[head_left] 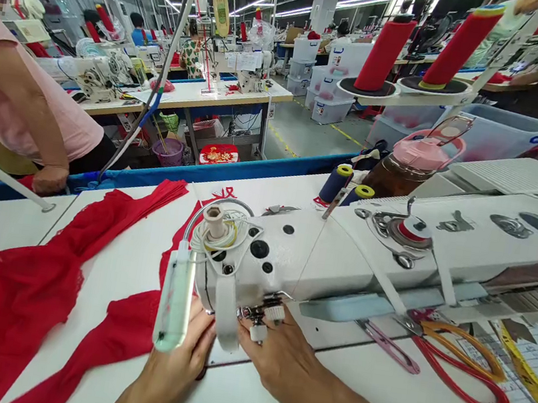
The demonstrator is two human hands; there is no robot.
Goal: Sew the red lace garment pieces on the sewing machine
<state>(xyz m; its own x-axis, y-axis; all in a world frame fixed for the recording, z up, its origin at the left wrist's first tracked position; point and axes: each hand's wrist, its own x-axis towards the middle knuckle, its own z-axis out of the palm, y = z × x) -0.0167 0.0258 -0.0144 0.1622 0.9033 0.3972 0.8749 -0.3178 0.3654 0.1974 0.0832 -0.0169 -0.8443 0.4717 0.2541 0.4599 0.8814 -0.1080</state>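
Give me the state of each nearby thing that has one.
Left hand: partly behind the lamp, grip unclear
Right hand: at the machine head, grip unclear
Red fabric: bunched, lying on the table
Scissors: handles spread
Tape measure: laid out flat
Jar: pink lid on
Red thread cones: mounted, thread-wound

White tabletop [124, 244] bearing red fabric [16, 298] at left, a white sewing machine [322, 250] and red-and-orange-handled scissors [503, 401].

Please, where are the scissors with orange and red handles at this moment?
In the head view, the scissors lie on the right side, just left of the yellow measuring tape and to the right of the person's right hand.
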